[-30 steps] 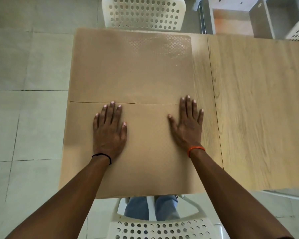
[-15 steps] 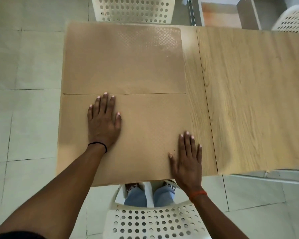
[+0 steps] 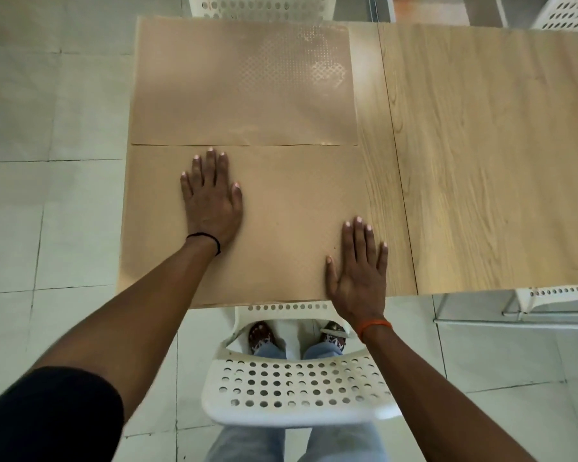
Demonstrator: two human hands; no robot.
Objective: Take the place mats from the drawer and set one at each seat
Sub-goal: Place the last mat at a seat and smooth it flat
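Note:
Two tan place mats lie flat on the left part of the wooden table [image 3: 481, 161], edge to edge. The near place mat [image 3: 281, 211] is under both my hands. My left hand [image 3: 211, 198] rests flat on its upper left area, fingers spread toward the seam. My right hand [image 3: 357, 268] lies flat on its near right corner, at the table's front edge. The far place mat [image 3: 241, 88] has a faint embossed pattern near its right end and sits in front of the far chair. Neither hand grips anything.
A white perforated chair [image 3: 294, 388] stands right under me at the table's near edge. Another white chair [image 3: 261, 5] is tucked in at the far side. More white chairs show at the far right [image 3: 568, 11] and near right [image 3: 561, 295]. Tiled floor lies to the left.
My right hand slid back from the mat's middle right to its near right corner. My left hand stayed flat on the mat. The view shifted backward, showing more of the chair below.

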